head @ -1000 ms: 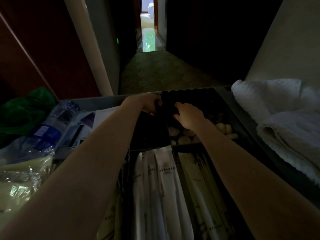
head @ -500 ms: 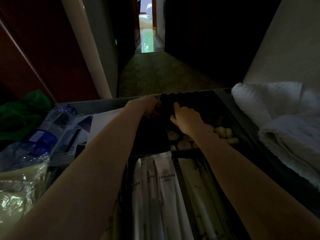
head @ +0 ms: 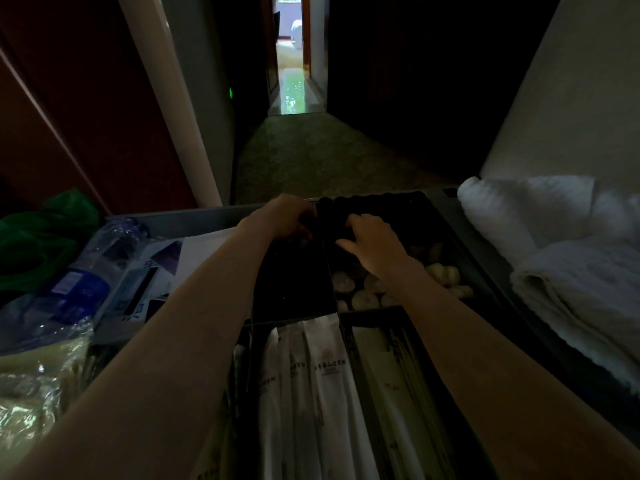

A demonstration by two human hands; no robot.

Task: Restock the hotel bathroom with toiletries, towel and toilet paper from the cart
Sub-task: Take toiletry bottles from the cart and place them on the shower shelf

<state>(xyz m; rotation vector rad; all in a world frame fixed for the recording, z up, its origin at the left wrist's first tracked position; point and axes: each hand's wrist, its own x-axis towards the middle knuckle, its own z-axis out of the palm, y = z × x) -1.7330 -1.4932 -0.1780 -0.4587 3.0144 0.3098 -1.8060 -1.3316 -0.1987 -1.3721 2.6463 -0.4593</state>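
The cart's top holds dark trays point(head: 485, 271). My left hand point(head: 284, 220) is at the far end of the left compartment, fingers curled round a small dark item by the divider; the dim light hides what it is. My right hand point(head: 372, 245) reaches into the right compartment among a row of dark items point(head: 388, 206), fingers bent down, thumb spread to the left. Whether it holds anything is hidden. Small round pale soaps point(head: 367, 299) lie beneath my wrist. Long white toiletry sachets point(head: 325, 375) fill the near compartments. Folded white towels point(head: 571, 258) are stacked on the right.
Water bottles point(head: 86, 271), a blue and white box point(head: 152, 278), clear plastic packs point(head: 38, 375) and a green bag point(head: 45, 237) crowd the cart's left side. Ahead, a dark carpeted corridor point(head: 311, 157) leads to a lit doorway point(head: 292, 64). Walls stand close on both sides.
Both hands stay at the far end of the trays. My right hand's fingers have spread and shifted slightly. The view has tilted a little downward.
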